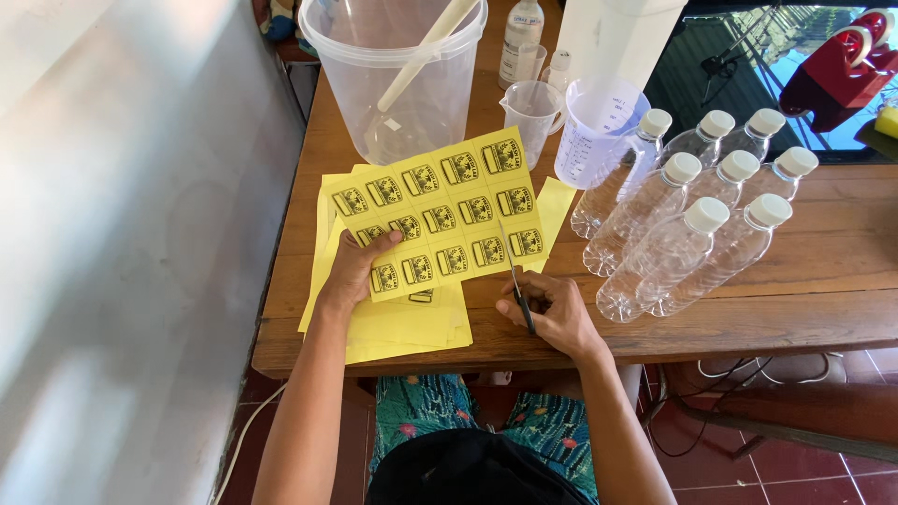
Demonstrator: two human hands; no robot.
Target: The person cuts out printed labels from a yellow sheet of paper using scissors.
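Scissors (515, 281) sit clamped in the right hand (552, 313), blades pointing up into the yellow label sheet (440, 217) near its right edge. The left hand (354, 271) pinches the sheet's lower left corner, thumb on top. The sheet lies over a stack of yellow sheets (402, 327) on the wooden table (795, 281). Right of the sheet stand clear capped bottles (692, 224); beyond it, a clear bucket (393, 75) and measuring jugs (589, 126).

Clear bucket (393, 84) with stirring stick (426, 51), two measuring jugs (533, 110), eight capped clear bottles (673, 248), on wooden table (804, 281).
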